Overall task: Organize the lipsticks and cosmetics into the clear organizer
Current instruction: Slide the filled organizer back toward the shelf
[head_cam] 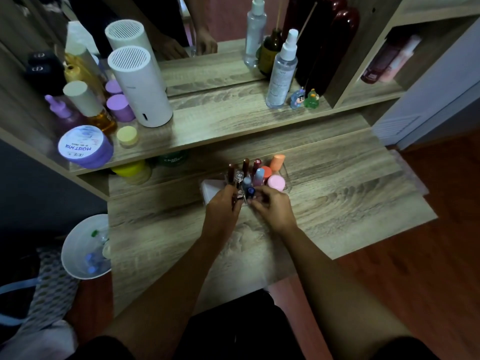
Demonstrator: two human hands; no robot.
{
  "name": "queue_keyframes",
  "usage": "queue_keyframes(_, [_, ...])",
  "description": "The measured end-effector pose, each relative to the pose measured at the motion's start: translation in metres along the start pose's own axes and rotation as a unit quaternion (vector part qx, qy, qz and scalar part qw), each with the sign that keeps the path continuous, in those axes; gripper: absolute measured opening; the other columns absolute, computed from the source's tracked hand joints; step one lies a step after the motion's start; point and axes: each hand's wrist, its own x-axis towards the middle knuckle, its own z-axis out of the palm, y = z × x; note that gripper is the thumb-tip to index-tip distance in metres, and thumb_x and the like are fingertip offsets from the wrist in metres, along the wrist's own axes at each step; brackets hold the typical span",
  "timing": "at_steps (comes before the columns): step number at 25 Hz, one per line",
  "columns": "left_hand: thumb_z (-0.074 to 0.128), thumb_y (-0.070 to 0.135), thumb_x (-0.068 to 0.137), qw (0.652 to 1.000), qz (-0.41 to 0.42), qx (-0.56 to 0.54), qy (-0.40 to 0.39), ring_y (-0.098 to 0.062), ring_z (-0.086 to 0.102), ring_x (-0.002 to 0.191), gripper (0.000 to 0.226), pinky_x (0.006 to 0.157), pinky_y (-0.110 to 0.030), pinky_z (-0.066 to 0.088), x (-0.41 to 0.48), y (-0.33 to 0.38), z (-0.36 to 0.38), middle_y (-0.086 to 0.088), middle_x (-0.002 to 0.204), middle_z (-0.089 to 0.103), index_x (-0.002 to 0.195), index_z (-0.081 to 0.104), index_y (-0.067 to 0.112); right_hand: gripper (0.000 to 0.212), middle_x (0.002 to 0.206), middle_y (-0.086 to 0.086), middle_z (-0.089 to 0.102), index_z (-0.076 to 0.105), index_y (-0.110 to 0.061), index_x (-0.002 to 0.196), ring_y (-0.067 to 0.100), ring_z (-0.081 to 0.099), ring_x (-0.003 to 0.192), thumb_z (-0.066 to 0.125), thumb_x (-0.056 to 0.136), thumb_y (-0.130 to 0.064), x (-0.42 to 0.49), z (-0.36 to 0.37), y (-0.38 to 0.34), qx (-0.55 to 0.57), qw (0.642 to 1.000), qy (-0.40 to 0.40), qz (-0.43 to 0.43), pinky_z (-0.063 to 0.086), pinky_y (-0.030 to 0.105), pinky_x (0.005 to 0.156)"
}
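Left hand (224,203) at the near-left corner of the clear plastic organizer (285,178), fingers pinched on a slim dark lipstick tube (234,201). Right hand (272,207) at the near edge, fingers curled around a dark blue-capped tube (250,191), apparently seating it in a slot. Organizer sits mid-desk and looks mostly full: dark red lipsticks (245,165) upright at the far left, pink and orange round-capped cosmetics (276,182) on the right. Probably close to done; these two tubes remain. Wood-grain desk (337,203) otherwise bare, shelf (220,120) above holds bottles and jars, reddish wood floor (428,255) right.
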Motion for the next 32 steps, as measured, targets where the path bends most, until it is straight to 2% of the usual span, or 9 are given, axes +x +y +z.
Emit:
queue_keyframes(3, [0.064, 0.007, 0.083, 1.0, 0.004, 0.001, 0.012, -0.026, 0.064, 0.088, 0.017, 0.074, -0.029, 0.049, -0.003, 0.002, -0.004, -0.016, 0.099, 0.067, 0.099, 0.058, 0.006, 0.035, 0.095, 0.009, 0.074, 0.067, -0.014, 0.108, 0.018, 0.066, 0.081, 0.077, 0.075, -0.022, -0.005, -0.005, -0.001, -0.015, 1.0, 0.01, 0.007, 0.05, 0.023, 0.074])
queue_keyframes(7, [0.062, 0.003, 0.084, 0.998, 0.033, -0.023, 0.053, -0.024, 0.062, 0.076, 0.009, 0.066, -0.033, 0.054, -0.005, 0.009, -0.021, -0.018, 0.089, 0.065, 0.092, 0.059, 0.003, 0.026, 0.094, 0.012, 0.071, 0.066, -0.011, 0.1, 0.025, 0.065, 0.084, 0.074, 0.077, -0.021, -0.009, -0.019, -0.011, -0.046, 0.998, 0.04, 0.008, 0.048, 0.028, 0.073])
queue_keyframes(10, [0.057, -0.001, 0.086, 0.988, -0.003, -0.049, 0.146, -0.022, 0.054, 0.067, 0.004, 0.056, -0.02, 0.044, -0.004, 0.006, -0.037, -0.021, 0.08, 0.061, 0.083, 0.057, 0.002, 0.021, 0.1, 0.015, 0.066, 0.061, -0.007, 0.097, 0.029, 0.061, 0.09, 0.071, 0.081, -0.017, -0.008, -0.028, -0.014, -0.073, 0.994, 0.079, 0.031, 0.049, 0.034, 0.079])
queue_keyframes(12, [0.053, -0.002, 0.086, 0.979, -0.068, -0.061, 0.184, -0.032, 0.054, 0.074, 0.004, 0.062, -0.035, 0.046, -0.004, -0.004, -0.045, -0.027, 0.086, 0.058, 0.085, 0.057, -0.004, 0.034, 0.115, 0.019, 0.06, 0.057, -0.003, 0.112, 0.032, 0.056, 0.106, 0.069, 0.083, -0.016, -0.008, -0.033, -0.012, -0.102, 0.988, 0.093, 0.07, 0.045, 0.036, 0.092])
queue_keyframes(15, [0.049, 0.003, 0.089, 0.976, -0.172, -0.044, 0.125, -0.039, 0.054, 0.094, 0.019, 0.083, -0.045, 0.045, -0.005, -0.018, -0.046, -0.032, 0.105, 0.054, 0.102, 0.055, -0.009, 0.068, 0.136, 0.025, 0.043, 0.035, 0.003, 0.136, 0.036, 0.043, 0.125, 0.071, 0.082, -0.018, -0.009, -0.034, -0.008, -0.116, 0.981, 0.069, 0.139, 0.036, 0.035, 0.105])
queue_keyframes(18, [0.043, 0.007, 0.092, 0.979, -0.204, -0.025, 0.015, -0.04, 0.053, 0.104, 0.027, 0.09, -0.045, 0.045, -0.008, -0.03, -0.044, -0.034, 0.113, 0.054, 0.11, 0.052, -0.011, 0.082, 0.141, 0.028, 0.036, 0.02, 0.005, 0.143, 0.038, 0.04, 0.129, 0.07, 0.083, -0.02, -0.009, -0.029, -0.004, -0.094, 0.976, 0.044, 0.192, 0.035, 0.037, 0.107])
queue_keyframes(23, [0.044, 0.012, 0.093, 0.975, -0.201, -0.022, -0.089, -0.041, 0.056, 0.106, 0.028, 0.092, -0.046, 0.046, -0.004, -0.044, -0.039, -0.032, 0.114, 0.059, 0.111, 0.054, -0.008, 0.07, 0.137, 0.026, 0.043, 0.029, 0.002, 0.14, 0.036, 0.046, 0.124, 0.068, 0.085, -0.019, -0.001, -0.019, 0.006, -0.076, 0.97, 0.043, 0.226, 0.04, 0.034, 0.1])
queue_keyframes(27, [0.047, 0.01, 0.091, 0.974, -0.195, -0.045, -0.103, -0.039, 0.06, 0.098, 0.025, 0.086, -0.046, 0.05, 0.0, -0.05, -0.04, -0.03, 0.108, 0.063, 0.108, 0.058, -0.004, 0.051, 0.126, 0.024, 0.055, 0.047, 0.002, 0.125, 0.035, 0.051, 0.116, 0.067, 0.084, -0.02, 0.006, -0.015, 0.013, -0.078, 0.972, 0.077, 0.209, 0.041, 0.034, 0.094])
queue_keyframes(32, [0.048, 0.008, 0.088, 0.977, -0.176, -0.035, -0.119, -0.04, 0.06, 0.098, 0.024, 0.085, -0.044, 0.049, 0.008, -0.039, -0.037, -0.03, 0.107, 0.064, 0.105, 0.06, -0.005, 0.05, 0.123, 0.025, 0.059, 0.051, 0.001, 0.123, 0.037, 0.055, 0.114, 0.069, 0.082, -0.018, 0.01, -0.022, 0.02, -0.06, 0.97, 0.109, 0.209, 0.043, 0.037, 0.095])
